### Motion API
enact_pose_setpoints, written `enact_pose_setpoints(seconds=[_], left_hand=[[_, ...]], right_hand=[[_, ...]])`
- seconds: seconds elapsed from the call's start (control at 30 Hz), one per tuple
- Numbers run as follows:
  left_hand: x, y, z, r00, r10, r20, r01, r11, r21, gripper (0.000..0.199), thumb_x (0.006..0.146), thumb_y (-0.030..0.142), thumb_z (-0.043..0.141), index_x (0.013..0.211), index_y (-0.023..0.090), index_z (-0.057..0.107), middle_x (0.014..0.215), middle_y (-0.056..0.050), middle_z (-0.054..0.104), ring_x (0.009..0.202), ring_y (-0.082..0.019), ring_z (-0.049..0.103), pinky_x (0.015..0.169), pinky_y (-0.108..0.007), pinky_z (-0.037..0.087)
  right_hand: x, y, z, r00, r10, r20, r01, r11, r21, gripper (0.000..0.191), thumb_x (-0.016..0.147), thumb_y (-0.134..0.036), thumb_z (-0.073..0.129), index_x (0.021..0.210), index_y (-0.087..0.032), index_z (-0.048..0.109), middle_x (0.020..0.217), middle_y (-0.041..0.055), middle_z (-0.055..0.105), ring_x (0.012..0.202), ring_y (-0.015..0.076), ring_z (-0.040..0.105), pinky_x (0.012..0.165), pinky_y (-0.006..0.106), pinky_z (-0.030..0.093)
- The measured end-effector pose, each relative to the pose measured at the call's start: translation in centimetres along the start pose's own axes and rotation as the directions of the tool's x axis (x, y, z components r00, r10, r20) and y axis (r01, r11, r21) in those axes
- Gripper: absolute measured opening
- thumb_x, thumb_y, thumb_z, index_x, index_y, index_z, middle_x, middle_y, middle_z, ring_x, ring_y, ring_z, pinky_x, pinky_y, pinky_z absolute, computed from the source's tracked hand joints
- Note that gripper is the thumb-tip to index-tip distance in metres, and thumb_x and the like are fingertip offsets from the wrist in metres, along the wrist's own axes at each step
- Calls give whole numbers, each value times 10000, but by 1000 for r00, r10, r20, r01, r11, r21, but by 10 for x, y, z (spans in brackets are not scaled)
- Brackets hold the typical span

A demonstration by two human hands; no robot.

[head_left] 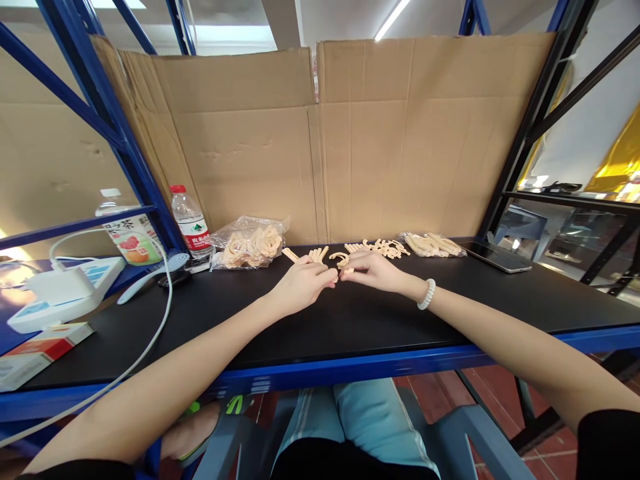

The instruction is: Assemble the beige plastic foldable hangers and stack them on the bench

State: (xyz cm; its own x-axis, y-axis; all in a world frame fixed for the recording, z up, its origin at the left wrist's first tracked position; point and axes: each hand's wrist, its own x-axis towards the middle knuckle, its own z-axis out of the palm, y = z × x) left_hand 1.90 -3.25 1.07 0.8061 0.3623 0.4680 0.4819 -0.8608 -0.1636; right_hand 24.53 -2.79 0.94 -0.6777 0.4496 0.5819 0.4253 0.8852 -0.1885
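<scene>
My left hand is closed in a pinch just above the black tabletop, its fingertips nearly meeting those of my right hand. What it grips is mostly hidden by the fingers. My right hand, with a white bead bracelet on the wrist, pinches a small pale wooden piece. Right behind the fingers lies a curved pale wooden piece. Short pale sticks fan out beyond my left hand, and a longer stick lies beside them. Several small pale pieces are spread behind my right hand.
A clear bag of round pale pieces and a red-capped bottle stand back left. Back right are a bag of pale sticks and a phone. A power strip, white cable and box occupy the left.
</scene>
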Motion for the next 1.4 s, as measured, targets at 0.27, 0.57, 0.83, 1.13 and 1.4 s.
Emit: enact_pose_setpoints(seconds=[0.27, 0.57, 0.83, 1.13, 1.4], left_hand=[[-8, -41, 0, 987, -106, 122, 125, 980, -158, 124, 975, 248, 366, 974, 197, 479, 865, -49, 620, 784, -200, 569, 723, -307, 419], [-18, -75, 18, 985, -79, 150, 89, 994, -60, 300, 855, 26, 355, 1009, 179, 561, 1089, -105, 580, 1046, -235, 531, 929, -395, 438], [-20, -69, 27, 953, -292, 86, 299, 951, -79, 296, 873, 197, 458, 1158, 182, 535, 1039, -83, 570, 940, -230, 606, 878, -383, 492], [-16, -63, 37, 949, -312, 38, 314, 940, -134, 118, 873, 261, 487, 920, 184, 564, 915, -57, 573, 848, -207, 607, 819, -357, 506], [-17, -58, 38, 955, -295, 35, 297, 946, -128, 164, 881, 235, 474, 1019, 177, 540, 1039, -90, 573, 991, -235, 570, 936, -401, 462]], right_hand=[[-8, 31, -16, 925, 336, -177, -324, 941, 94, 449, 973, -453, 393, 1001, -137, 711, 804, 65, 614, 786, 182, 551, 742, 313, 415], [-9, 43, -8, 930, 316, -189, -314, 949, 41, 367, 947, -388, 433, 851, -183, 722, 855, 80, 651, 906, 224, 536, 835, 367, 403], [-12, 50, -6, 935, 322, -149, -327, 945, -6, 281, 932, -317, 468, 948, -200, 723, 885, 79, 647, 924, 235, 527, 848, 395, 421], [6, 60, 8, 973, 227, -49, -230, 972, -55, 206, 849, -154, 585, 953, -222, 749, 909, 71, 655, 949, 226, 561, 902, 400, 424], [33, 81, 35, 953, 299, 53, -300, 954, 12, 335, 759, -2, 520, 929, -172, 755, 958, 68, 640, 850, 160, 602, 836, 304, 465]])
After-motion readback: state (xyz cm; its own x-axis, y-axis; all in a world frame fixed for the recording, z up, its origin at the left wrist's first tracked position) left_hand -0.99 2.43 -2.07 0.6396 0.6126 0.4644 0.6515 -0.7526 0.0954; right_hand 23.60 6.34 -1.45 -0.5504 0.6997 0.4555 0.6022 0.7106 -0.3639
